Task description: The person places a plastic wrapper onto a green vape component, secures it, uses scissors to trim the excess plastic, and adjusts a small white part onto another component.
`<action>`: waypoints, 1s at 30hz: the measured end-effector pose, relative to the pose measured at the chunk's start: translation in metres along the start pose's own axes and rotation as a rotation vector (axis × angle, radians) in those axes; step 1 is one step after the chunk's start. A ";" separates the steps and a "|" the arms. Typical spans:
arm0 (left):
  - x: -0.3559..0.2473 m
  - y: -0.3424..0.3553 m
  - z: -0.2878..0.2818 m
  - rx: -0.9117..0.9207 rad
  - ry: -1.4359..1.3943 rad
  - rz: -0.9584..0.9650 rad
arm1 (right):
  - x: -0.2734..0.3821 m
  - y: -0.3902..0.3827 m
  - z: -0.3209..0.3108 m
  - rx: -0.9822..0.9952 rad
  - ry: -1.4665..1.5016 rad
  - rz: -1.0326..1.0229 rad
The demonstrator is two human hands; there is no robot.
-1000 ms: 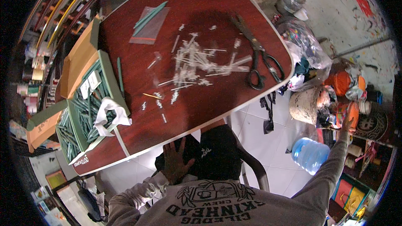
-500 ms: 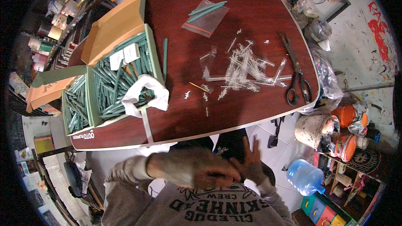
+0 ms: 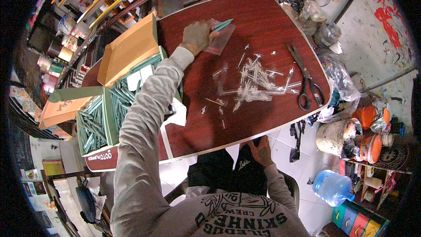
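Teal pens (image 3: 223, 25) lie at a clear zip bag (image 3: 222, 39) toward the far side of the bench (image 3: 263, 13); I can't tell whether they are in it or on it. I see the left hand (image 3: 197, 36) at their left ends, fingers curled, but not whether they grip. I judge the pens light, stiff and smooth, best taken mid-barrel; the bag looks thin, limp and slippery, better pinched by an edge. Nearer me lie clear plastic strips (image 3: 258, 77), with scissors (image 3: 305, 77) to their right and an open pen carton (image 3: 111, 118) leftward. Below the bench's near edge, the right hand (image 3: 262, 150) has fingers partly bent; their hold is unclear.
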State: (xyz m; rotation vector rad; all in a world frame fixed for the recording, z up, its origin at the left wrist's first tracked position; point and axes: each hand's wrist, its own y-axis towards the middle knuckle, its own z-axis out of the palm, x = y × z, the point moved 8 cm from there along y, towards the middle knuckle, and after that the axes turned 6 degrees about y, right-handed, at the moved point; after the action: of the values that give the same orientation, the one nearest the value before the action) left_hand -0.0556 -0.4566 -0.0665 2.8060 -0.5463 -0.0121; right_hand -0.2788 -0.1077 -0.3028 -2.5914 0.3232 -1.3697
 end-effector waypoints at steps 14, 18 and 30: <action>-0.087 -0.113 -0.109 0.185 -0.357 0.479 | 0.243 -0.037 -0.189 -0.217 -0.142 -0.791; -0.116 -0.218 -0.123 0.712 -0.733 0.443 | 0.282 -0.063 -0.167 -0.232 -0.444 -1.211; -0.121 -0.274 -0.179 0.218 -0.994 0.434 | 0.299 -0.084 -0.140 0.231 0.182 -1.155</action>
State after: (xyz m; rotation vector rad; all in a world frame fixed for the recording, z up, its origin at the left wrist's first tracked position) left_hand -0.0565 -0.1198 0.0242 2.6311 -1.4081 -1.3603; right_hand -0.2225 -0.1203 0.0329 -2.4389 -1.4221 -1.7353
